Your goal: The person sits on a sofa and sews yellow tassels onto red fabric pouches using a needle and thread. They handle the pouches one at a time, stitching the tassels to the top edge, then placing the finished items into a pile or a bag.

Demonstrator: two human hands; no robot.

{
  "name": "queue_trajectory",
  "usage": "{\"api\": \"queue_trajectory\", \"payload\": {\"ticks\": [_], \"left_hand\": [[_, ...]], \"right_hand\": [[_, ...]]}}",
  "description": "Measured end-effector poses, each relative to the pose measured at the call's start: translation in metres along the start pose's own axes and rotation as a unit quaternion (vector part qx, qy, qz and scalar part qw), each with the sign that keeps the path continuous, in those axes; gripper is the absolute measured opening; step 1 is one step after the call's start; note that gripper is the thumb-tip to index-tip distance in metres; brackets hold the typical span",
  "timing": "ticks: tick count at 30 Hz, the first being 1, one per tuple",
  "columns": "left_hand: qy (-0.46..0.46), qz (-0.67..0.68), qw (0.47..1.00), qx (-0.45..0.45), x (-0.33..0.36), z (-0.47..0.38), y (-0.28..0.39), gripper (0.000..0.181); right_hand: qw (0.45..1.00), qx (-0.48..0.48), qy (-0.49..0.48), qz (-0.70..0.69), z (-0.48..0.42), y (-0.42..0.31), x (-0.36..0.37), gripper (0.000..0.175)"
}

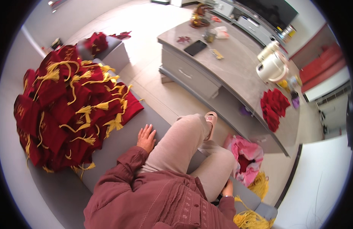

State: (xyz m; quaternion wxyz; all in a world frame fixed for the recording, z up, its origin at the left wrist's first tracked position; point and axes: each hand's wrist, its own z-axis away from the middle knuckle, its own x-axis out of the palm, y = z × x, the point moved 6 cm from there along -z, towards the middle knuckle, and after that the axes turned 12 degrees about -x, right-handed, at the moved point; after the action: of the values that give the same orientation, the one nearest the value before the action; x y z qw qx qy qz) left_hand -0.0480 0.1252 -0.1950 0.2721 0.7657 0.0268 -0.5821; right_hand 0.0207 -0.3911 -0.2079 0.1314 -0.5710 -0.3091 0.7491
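My left hand (pixel 146 138) lies palm down on the grey sofa seat (pixel 115 156), beside my left thigh, with its fingers spread and nothing held. To its left rises a large heap of dark red cloth drawstring bags (pixel 54 110), with gold cords and tassels hanging over them. My right hand (pixel 228 189) is beside my right thigh at the sofa's other side, partly hidden by the leg. Its fingers are out of sight, so whether it grips anything is unclear. Close to it a bundle of gold cords (pixel 252 219) rests on the seat.
Ahead stands a grey coffee table (pixel 222 61) bearing a dark phone (pixel 195 47), a white kettle (pixel 272 67) and crumpled red cloth (pixel 275 107). On the floor are a pink-and-white bag (pixel 255 150) holding red material and more gold cords (pixel 259 184). A white panel (pixel 322 177) stands at right.
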Motion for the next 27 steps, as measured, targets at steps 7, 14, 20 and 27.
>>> {"api": "queue_trajectory", "payload": {"ticks": [7,14,20,27], "left_hand": [[-0.036,-0.058,0.998,0.009,-0.003,0.006,0.003,0.062],[-0.096,-0.064,0.993,-0.007,-0.002,0.008,0.001,0.065],[-0.110,-0.089,0.990,0.005,0.005,0.015,-0.005,0.071],[-0.176,-0.131,0.975,-0.045,0.000,0.012,0.002,0.071]], "right_hand": [[0.975,0.034,-0.217,0.041,-0.026,-0.030,-0.003,0.047],[0.972,-0.152,-0.162,0.077,-0.051,-0.078,-0.011,0.039],[0.969,-0.010,-0.244,0.026,-0.091,-0.064,-0.009,0.036],[0.952,0.057,-0.300,-0.006,-0.127,-0.048,-0.013,0.034]]}}
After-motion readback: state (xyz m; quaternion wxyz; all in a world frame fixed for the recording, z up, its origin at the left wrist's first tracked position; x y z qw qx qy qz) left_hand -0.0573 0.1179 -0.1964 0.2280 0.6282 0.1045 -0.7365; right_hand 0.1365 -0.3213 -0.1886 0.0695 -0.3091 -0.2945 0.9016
